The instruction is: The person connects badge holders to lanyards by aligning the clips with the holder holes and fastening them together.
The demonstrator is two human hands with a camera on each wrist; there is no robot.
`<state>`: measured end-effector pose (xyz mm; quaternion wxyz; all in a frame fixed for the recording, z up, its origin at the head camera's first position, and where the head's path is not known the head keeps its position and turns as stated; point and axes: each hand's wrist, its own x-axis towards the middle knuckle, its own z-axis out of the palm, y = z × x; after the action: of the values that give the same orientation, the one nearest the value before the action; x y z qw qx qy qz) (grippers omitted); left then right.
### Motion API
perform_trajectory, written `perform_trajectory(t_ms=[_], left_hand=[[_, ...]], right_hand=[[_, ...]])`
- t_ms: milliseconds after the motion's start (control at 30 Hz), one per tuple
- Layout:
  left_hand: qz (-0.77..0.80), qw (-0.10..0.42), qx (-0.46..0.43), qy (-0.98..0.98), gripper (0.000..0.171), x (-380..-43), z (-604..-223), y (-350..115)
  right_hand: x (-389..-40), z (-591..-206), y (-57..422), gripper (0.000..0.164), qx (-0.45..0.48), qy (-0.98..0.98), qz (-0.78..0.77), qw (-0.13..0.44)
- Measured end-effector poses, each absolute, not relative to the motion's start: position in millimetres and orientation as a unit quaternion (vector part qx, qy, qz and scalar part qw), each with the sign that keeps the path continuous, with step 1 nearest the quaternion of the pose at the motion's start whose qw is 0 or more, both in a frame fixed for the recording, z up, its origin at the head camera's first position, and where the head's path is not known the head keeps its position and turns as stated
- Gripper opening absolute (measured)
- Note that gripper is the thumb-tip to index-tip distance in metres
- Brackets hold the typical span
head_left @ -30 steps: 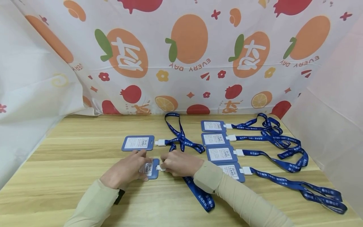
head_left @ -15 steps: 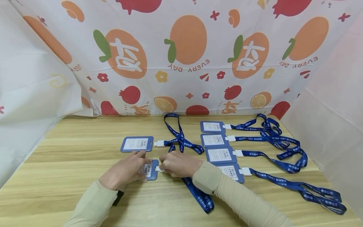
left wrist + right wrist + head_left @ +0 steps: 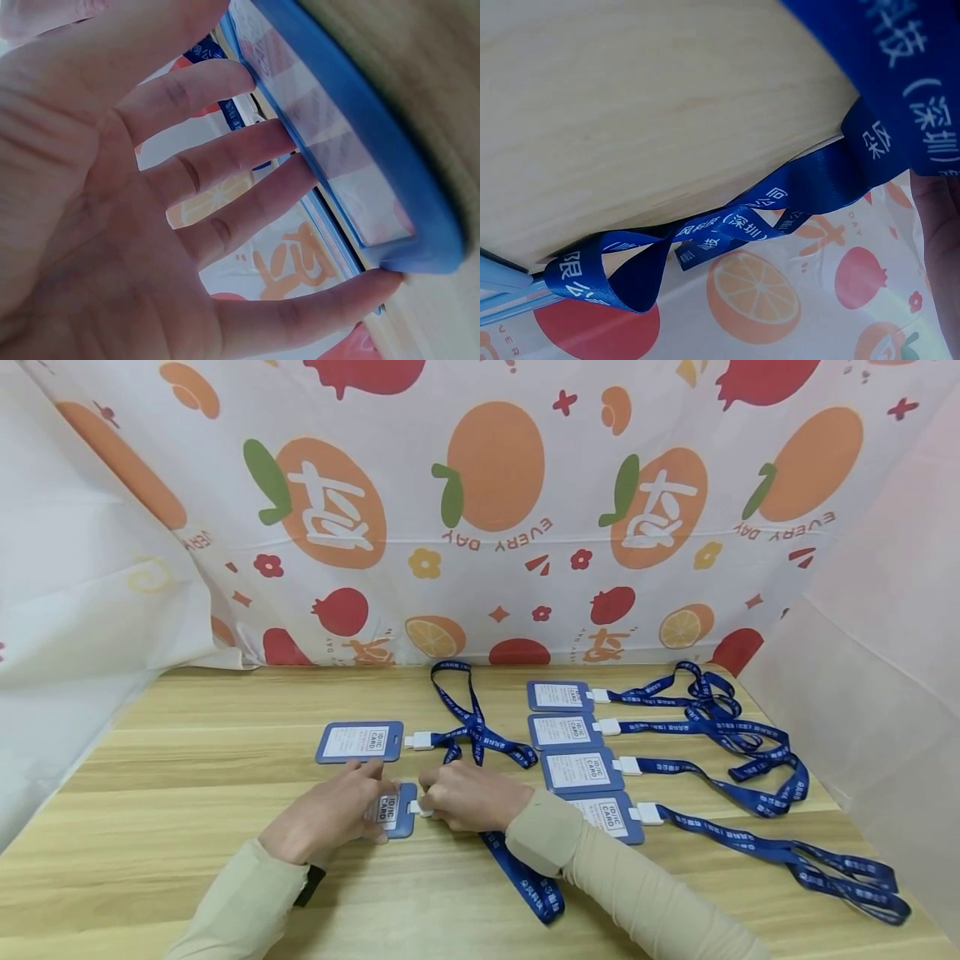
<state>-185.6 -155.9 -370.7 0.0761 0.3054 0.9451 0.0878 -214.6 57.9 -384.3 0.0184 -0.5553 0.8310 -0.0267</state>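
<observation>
My left hand (image 3: 326, 810) holds a blue badge holder (image 3: 403, 810) by its edges on the table, covering much of its printed card. In the left wrist view the fingertips (image 3: 281, 139) meet the holder's blue rim (image 3: 442, 240). The right hand (image 3: 468, 797) pinches the white clip (image 3: 420, 810) of a blue lanyard (image 3: 528, 885) at the holder's slotted end; fingers hide most of that joint. Part of the strap (image 3: 922, 97) runs past this hand in the right wrist view. Just beyond lies another badge holder (image 3: 360, 742), beside the white clip (image 3: 422, 741) of a second lanyard (image 3: 472, 727).
Several badge holders with lanyards clipped on lie in a column on the right, such as the far one (image 3: 558, 696) and the near one (image 3: 611, 817). Their straps (image 3: 847, 877) reach toward the table's right edge. A fruit-print cloth (image 3: 495, 568) hangs behind the wooden table (image 3: 150, 860).
Both hands stay at the holder and clip with hardly any movement. The whole view has shifted slightly.
</observation>
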Motion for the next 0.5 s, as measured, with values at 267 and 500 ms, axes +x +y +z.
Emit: perform_trajectory(t_ms=[267,500], left_hand=[[0.090,0.074,0.305,0.945,0.058,-186.8,-370.5,-156.7],[0.085,0.068,0.310,0.944,0.057,-185.8,-370.3,-157.7]], right_hand=[[-215.3,-385.1,56.8,0.017,-0.554,0.832,-0.018,0.018],[-214.3,-385.5,56.1,0.017,-0.553,0.832,-0.017,0.019]])
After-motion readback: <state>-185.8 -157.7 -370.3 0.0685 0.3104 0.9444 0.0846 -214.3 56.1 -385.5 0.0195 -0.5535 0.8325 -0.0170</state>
